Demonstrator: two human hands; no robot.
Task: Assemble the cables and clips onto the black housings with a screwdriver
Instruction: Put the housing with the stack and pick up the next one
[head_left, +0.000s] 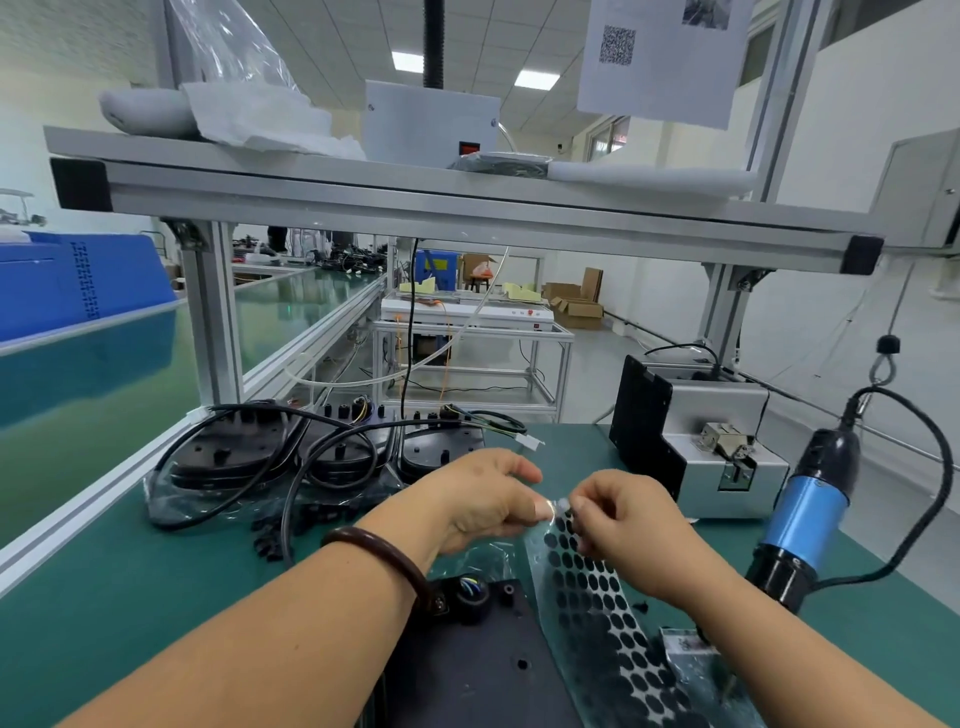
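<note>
- Hands: two, both yours, raised together over the green mat (104, 582).
- Your left hand (478, 499) pinches the top end of one clear sticker strip (597, 597) between thumb and fingertip.
- Your right hand (628, 530) pinches that same end from the other side, fingers curled; the two hands nearly touch there.
- The strip runs down towards you, covered in rows of black round dots, too many to count surely.
- One dark bracelet (384, 556) sits on your left wrist.
- One black housing (483, 675) lies flat just below your hands, partly under the strip, with a round grommet and coloured wires at its far end.
- Three more black housings (228, 452) stand side by side at the far edge of the mat, so four in all.
- Black cables (291, 499) loop over and in front of those three; you cannot tell them apart to count.
- One white connector (530, 441) sticks out by the rightmost of them.
- A small heap of black clips (270, 535) lies near the cable loops, left of your left forearm.
- One electric screwdriver (810, 519), blue and black, hangs at your right, unheld.
- One grey screw feeder (727, 457) sits behind it.
</note>
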